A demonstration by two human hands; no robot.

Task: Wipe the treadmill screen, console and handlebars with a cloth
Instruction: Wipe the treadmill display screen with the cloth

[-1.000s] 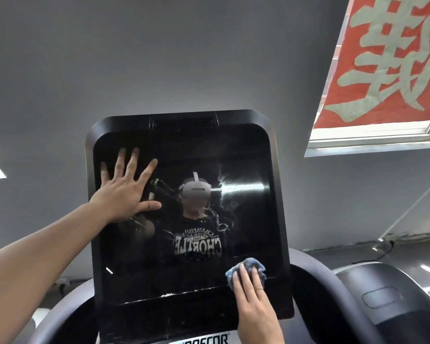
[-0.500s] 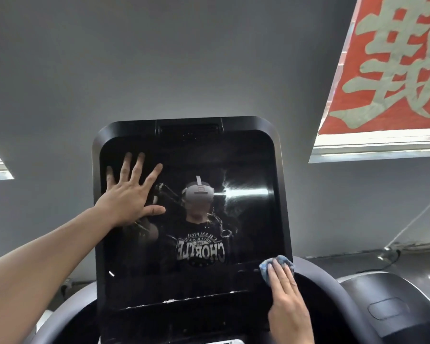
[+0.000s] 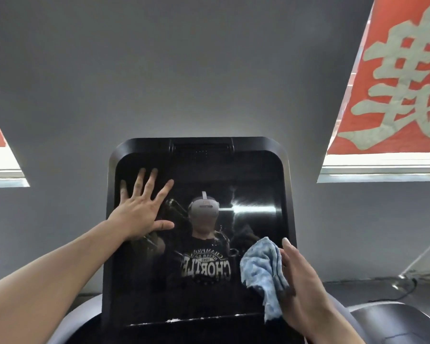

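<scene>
Dim, soft frame; window glare streaks the glossy screen (image 3: 253, 208), edges warped

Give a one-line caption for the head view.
Left hand braces the dark treadmill screen while the right hand holds a blue cloth against it.

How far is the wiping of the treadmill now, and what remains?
Nothing looks finished. In hand: the right hand presses the blue cloth on the lower right of the screen, while the left hand lies flat on its upper left. Left: streaks near the glare and white specks on the bottom ledge; console and handlebars are not in view.
</scene>
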